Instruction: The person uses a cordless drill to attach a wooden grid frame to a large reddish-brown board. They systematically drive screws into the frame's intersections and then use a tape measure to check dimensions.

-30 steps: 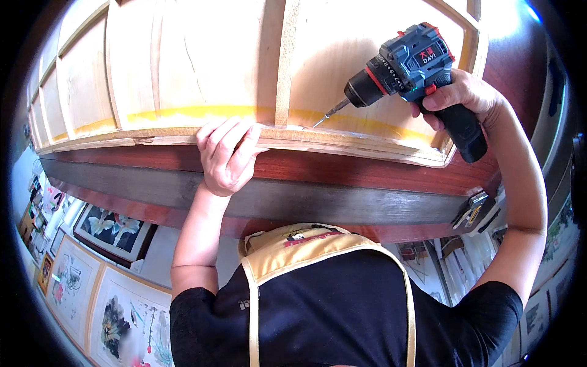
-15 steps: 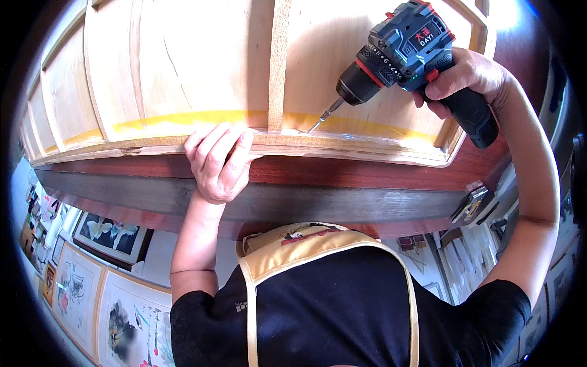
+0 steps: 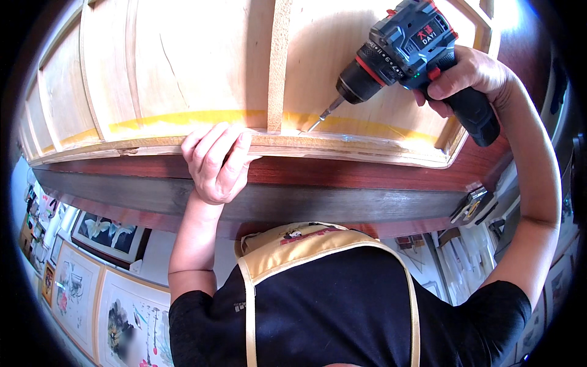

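Observation:
A cordless drill (image 3: 406,46), black and grey with red trim, is in my right hand (image 3: 474,76), its fingers wrapped round the grip. The drill slants down to the left. Its thin silver bit (image 3: 327,115) reaches the inner side of the wooden frame's front rail (image 3: 318,145), just right of an upright slat (image 3: 278,67). I cannot tell whether the tip is in the wood. My left hand (image 3: 217,165) clasps the same rail left of the slat, fingers over its top, thumb mostly hidden.
The frame has a pale wood panel (image 3: 189,61) with a yellow strip (image 3: 195,118) along the rail. It lies on a reddish-brown table (image 3: 342,176) with a dark front edge. A small metal object (image 3: 471,205) is at the table's right corner. Framed paintings (image 3: 79,287) stand at lower left.
My hands, the drill and the frame keep almost the same places. The view has shifted very slightly, and the bit remains at the rail.

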A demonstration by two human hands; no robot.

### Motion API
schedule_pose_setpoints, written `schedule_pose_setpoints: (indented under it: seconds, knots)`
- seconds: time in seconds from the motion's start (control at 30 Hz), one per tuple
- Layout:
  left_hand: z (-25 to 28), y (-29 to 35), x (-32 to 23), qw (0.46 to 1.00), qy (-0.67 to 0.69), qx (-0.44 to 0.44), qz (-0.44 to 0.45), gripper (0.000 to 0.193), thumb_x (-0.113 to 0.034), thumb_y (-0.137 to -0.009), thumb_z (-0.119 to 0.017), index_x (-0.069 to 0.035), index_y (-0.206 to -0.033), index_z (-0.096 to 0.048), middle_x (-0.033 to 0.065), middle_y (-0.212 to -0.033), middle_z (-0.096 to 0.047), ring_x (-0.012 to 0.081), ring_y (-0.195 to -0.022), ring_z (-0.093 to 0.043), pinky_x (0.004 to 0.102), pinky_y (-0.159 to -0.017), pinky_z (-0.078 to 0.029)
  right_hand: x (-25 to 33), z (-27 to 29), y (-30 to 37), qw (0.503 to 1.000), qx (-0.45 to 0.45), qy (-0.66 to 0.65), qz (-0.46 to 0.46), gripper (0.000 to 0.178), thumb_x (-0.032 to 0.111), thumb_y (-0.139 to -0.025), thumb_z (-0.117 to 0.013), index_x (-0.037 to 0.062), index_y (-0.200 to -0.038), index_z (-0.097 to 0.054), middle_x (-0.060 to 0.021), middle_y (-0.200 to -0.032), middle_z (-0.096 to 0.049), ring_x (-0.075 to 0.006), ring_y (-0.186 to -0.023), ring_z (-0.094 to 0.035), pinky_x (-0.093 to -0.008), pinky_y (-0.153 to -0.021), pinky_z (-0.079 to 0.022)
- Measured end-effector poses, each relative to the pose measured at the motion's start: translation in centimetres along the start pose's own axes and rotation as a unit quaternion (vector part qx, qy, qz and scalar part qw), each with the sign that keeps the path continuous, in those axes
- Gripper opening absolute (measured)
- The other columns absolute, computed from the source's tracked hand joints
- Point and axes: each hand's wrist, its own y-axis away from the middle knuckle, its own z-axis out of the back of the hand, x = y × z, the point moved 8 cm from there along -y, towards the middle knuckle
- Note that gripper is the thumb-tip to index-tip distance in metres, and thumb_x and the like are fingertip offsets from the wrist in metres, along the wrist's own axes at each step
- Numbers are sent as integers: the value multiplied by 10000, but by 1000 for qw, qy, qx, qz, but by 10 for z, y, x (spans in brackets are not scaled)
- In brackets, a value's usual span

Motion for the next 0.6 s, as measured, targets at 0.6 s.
schedule_pose_setpoints:
  seconds: [0.6]
  knots:
    - [-3,1,-5,1000,-23,-7,-9,283,-158,-896,-652,-45,-1155,-659,93,-1157,-629,261,-1074,-585,448,-959,-425,13,2,-3,993,-43,78,-79,330,138,-637,-720,-18,-921,-658,-97,-648,-620,-183,-511,-617,-302,-515,-531]
